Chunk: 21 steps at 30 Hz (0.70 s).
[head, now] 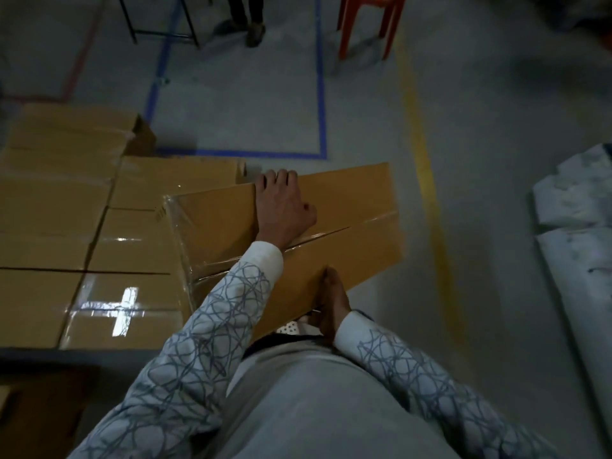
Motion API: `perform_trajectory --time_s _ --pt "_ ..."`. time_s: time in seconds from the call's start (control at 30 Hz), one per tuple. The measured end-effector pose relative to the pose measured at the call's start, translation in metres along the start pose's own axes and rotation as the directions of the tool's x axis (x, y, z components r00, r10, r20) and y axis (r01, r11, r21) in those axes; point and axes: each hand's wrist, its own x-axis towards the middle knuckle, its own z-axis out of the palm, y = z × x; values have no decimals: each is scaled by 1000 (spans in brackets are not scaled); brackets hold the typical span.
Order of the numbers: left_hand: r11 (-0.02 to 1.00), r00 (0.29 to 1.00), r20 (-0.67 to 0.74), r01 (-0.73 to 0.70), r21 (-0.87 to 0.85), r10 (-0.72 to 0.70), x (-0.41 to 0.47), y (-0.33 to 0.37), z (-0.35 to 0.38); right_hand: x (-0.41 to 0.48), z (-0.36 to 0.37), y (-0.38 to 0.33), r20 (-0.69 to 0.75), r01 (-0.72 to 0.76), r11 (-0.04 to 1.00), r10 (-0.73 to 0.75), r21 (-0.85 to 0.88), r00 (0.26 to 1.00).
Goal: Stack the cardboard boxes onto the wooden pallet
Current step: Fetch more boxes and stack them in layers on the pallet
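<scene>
Two sets of fingers clamp the cardboard box [347,207]: left hand [284,207] hooked over its far edge, right hand [331,299] gripping its near edge. Tilted, it overlaps the stacked boxes [82,226], several already laid; this one looks unplaced, and any pallet is hidden.

Left hand [284,208] and right hand [331,301] hold one cardboard box [359,200].
</scene>
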Motion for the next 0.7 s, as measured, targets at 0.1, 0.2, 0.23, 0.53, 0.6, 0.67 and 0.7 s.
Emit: perform_trajectory --time_s 0.1,0.2,0.23,0.53,0.6,0.67,0.7 --pt "999 999 4 35 -3 -35 72 -16 0 20 28 -50 30 -42 999 43 -21 999" --pt "995 995 27 101 -1 -101 165 -44 9 58 81 -119 84 -54 999 53 1 995" --pt "992 992 30 124 9 -124 194 -54 14 67 100 -142 89 -44 999 45 -13 995" --pt "840 836 -87 542 -30 -542 413 -158 14 189 258 -367 193 52 888 43 -458 980" --pt "757 748 -119 648 -86 -654 435 -184 3 208 301 -400 186 97 825 10 -557 982" --pt "656 639 -150 745 -123 -754 449 -211 -7 210 340 -427 268 161 771 14 -616 963" --pt "605 584 -160 784 -143 -795 456 -226 -11 208 361 -440 305 195 750 9 -632 952"
